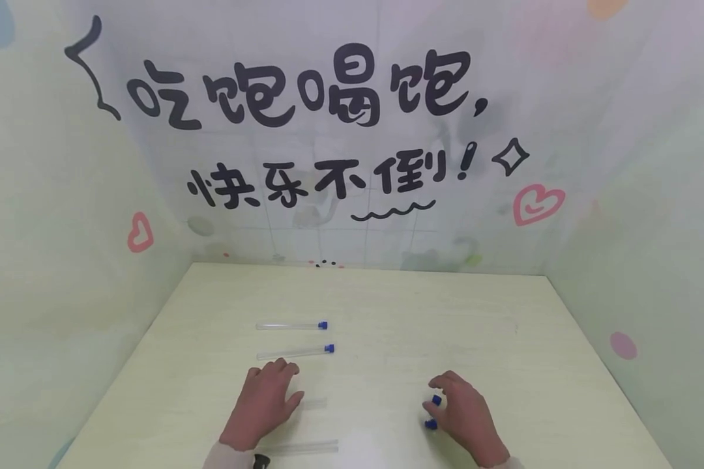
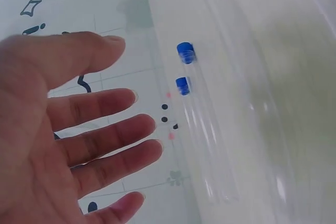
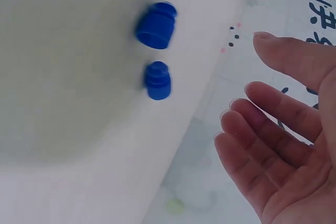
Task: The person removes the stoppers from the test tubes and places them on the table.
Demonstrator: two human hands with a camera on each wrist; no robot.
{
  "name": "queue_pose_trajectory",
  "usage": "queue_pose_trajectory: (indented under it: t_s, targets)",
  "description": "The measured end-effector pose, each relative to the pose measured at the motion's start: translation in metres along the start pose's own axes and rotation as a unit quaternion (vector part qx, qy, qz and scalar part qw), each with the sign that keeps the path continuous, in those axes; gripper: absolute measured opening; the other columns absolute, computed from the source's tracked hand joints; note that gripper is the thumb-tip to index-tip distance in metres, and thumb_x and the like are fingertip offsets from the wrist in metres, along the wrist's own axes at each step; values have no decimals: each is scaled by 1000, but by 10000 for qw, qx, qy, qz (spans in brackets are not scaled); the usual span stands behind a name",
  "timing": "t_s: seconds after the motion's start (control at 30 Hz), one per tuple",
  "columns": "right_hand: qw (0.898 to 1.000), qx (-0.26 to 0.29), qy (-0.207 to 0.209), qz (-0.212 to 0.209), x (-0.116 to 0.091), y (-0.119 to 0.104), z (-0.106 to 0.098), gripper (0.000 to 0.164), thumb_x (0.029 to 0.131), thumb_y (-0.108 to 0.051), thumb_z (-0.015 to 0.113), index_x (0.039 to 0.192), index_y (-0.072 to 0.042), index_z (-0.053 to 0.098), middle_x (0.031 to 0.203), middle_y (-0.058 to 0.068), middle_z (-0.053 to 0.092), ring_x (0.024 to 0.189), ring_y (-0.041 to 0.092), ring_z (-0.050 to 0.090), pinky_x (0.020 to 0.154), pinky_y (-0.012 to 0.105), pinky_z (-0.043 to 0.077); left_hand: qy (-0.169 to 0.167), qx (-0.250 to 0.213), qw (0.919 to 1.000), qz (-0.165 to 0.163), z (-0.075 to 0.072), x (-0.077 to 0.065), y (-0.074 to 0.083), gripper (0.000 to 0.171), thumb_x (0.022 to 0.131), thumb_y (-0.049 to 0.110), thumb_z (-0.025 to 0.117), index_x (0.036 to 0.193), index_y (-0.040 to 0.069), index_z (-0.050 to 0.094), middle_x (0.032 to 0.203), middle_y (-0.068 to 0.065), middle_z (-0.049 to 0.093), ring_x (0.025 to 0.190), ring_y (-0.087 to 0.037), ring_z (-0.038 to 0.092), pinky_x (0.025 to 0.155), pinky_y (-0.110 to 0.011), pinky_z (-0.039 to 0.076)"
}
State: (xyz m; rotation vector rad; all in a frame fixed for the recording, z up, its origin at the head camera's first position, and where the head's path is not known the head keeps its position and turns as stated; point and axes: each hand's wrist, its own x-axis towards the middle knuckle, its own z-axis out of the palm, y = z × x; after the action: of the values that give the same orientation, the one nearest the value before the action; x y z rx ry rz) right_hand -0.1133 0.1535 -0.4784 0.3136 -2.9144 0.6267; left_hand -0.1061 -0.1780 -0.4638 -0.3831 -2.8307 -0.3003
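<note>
My left hand point(image 1: 264, 400) hovers over the left of the table, fingers spread and holding nothing. Partly beneath it lies an uncapped clear test tube point(image 1: 315, 404); a second uncapped tube point(image 1: 311, 447) lies nearer the front, by the sleeve. Beyond the fingertips are two clear tubes with blue caps, the farther tube point(image 1: 290, 326) and the nearer tube point(image 1: 293, 353). My right hand point(image 1: 466, 413), loosely bent and empty, is beside two loose blue caps. In the right wrist view, one cap point(image 3: 156, 25) and the other cap point(image 3: 158, 81) rest on the tabletop, apart from the fingers.
The pale wooden table point(image 1: 387, 312) meets a printed cloth backdrop point(image 1: 352, 241) with dark lettering at its far edge. Similar cloth walls stand along the left and right sides. A dark object point(image 1: 261, 462) shows at the left sleeve.
</note>
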Motion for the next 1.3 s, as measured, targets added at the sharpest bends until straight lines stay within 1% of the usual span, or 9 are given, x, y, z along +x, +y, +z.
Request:
queue_pose_trajectory:
  t_s: [0.2,0.3,0.43,0.6,0.83,0.93,1.03,1.2,1.3]
  targets:
    - [9975,-135,519,-453,11,-12,-1,32,66,-18,85,94,-10,69,93,-2,65,65,8,57,51,19,44,-49,-102,9999,-64,0,8,2,32,74,24,78,98,7,65,86,-3,61,79,-20,58,67,-35,42]
    - [9948,-200,733,-675,17,-20,-1,35,65,-18,85,96,-11,69,94,-2,65,67,7,57,50,17,44,-24,-80,9999,-82,1,12,2,31,75,23,77,99,6,65,86,-3,61,78,-20,58,65,-34,42]
    - [9911,-357,846,-968,24,-31,0,40,64,-16,85,100,-11,67,97,0,65,73,11,62,47,18,41,-93,-40,9999,-78,3,15,0,29,78,22,75,99,6,65,85,-3,59,77,-19,57,63,-34,43]
    - [9855,-610,920,-1292,31,-39,7,49,64,-16,86,107,-10,64,104,3,63,78,15,63,42,16,35,-188,68,9998,-35,1,17,-5,29,80,21,74,101,4,63,88,-6,60,80,-21,58,66,-37,47]
    - [9780,-590,1187,-1614,47,-48,23,59,63,-17,87,115,-8,61,111,5,60,74,14,60,41,16,34,-227,287,9993,-46,7,30,-13,33,81,21,74,106,4,62,96,-10,61,84,-23,57,71,-39,48]
    - [9774,-568,1136,-1691,53,-52,29,63,63,-18,86,119,-8,59,113,5,59,75,15,60,42,17,34,-280,338,9990,-36,12,35,-16,34,80,21,75,107,5,62,97,-9,61,85,-23,57,73,-40,49]
    - [9787,-568,1022,-1687,58,-55,34,63,66,-20,85,121,-8,57,114,6,59,80,17,61,43,19,36,-378,342,9987,-31,19,42,-19,36,79,19,76,108,6,62,97,-8,61,86,-23,57,73,-41,48]
    - [9829,-624,653,-1607,67,-56,43,61,74,-27,81,125,-7,54,117,7,59,89,19,63,47,23,43,-722,347,9966,-184,28,52,-24,38,78,19,78,109,7,61,98,-8,60,87,-24,55,75,-42,46]
    - [9847,-643,417,-1567,72,-59,50,61,77,-29,78,128,-7,52,120,8,58,94,21,63,51,26,47,-912,398,9947,-260,33,56,-27,39,77,19,78,110,7,62,98,-8,61,87,-24,55,75,-42,46]
